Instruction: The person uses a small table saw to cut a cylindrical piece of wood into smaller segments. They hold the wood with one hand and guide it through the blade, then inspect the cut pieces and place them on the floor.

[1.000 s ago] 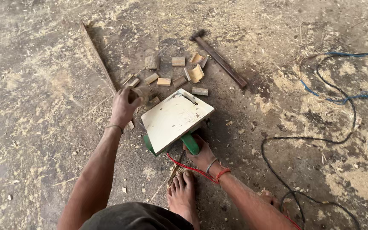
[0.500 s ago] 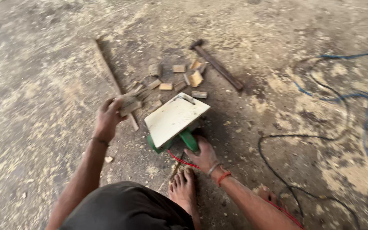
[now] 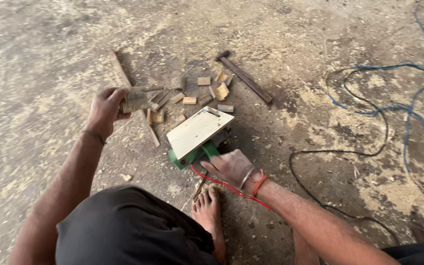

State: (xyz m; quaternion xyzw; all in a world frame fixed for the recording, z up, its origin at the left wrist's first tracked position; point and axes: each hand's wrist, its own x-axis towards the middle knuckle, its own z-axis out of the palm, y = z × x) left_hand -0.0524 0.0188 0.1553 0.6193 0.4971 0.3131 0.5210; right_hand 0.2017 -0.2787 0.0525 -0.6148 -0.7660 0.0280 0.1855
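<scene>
My left hand (image 3: 105, 109) is raised off the floor and grips a small wooden block (image 3: 136, 100). My right hand (image 3: 231, 166) rests against the green body of an upturned electric planer (image 3: 198, 135), whose flat pale base plate faces up. A red cord (image 3: 219, 184) runs under that wrist. Several short wooden blocks (image 3: 207, 91) lie scattered on the floor just beyond the planer. My bare foot (image 3: 211, 216) is planted right behind the tool.
A hammer (image 3: 244, 76) lies at the far right of the blocks. A long thin wooden strip (image 3: 133, 95) runs diagonally on the left. Blue cable (image 3: 393, 105) and black cable (image 3: 320, 157) loop over the sawdust-strewn concrete floor on the right.
My left hand has lifted a wooden block from the pile beside the planer and drawn it up and leftward. My right hand has stayed at the planer's green body.
</scene>
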